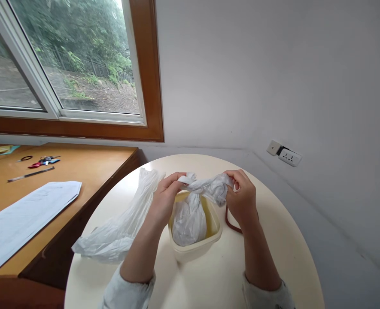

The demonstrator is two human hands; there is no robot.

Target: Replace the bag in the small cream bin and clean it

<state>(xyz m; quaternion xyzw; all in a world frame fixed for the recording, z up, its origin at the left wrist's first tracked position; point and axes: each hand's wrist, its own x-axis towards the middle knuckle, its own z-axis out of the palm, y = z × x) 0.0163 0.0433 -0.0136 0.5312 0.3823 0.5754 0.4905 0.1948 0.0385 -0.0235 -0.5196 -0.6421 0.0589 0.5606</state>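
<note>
A white plastic bag [190,221] sits bunched up inside a pale yellow tub [194,248], its neck twisted and drawn upward. My left hand [168,193] pinches one end of the bag's top, and my right hand [241,193] grips the other end, so the top is stretched between them above the tub. What the bag holds cannot be made out. Left of the tub lies a second, crumpled clear-white plastic bag [119,227], partly behind my left forearm. A dark red frame or rim [231,221] shows beside my right wrist, mostly hidden.
All this stands on a round cream table [209,283]. To the left is a wooden desk [112,163] with papers [31,212], a pen [31,174] and a bunch of keys [46,161]. A wall socket [289,157] is at the right, a window [89,56] at the upper left.
</note>
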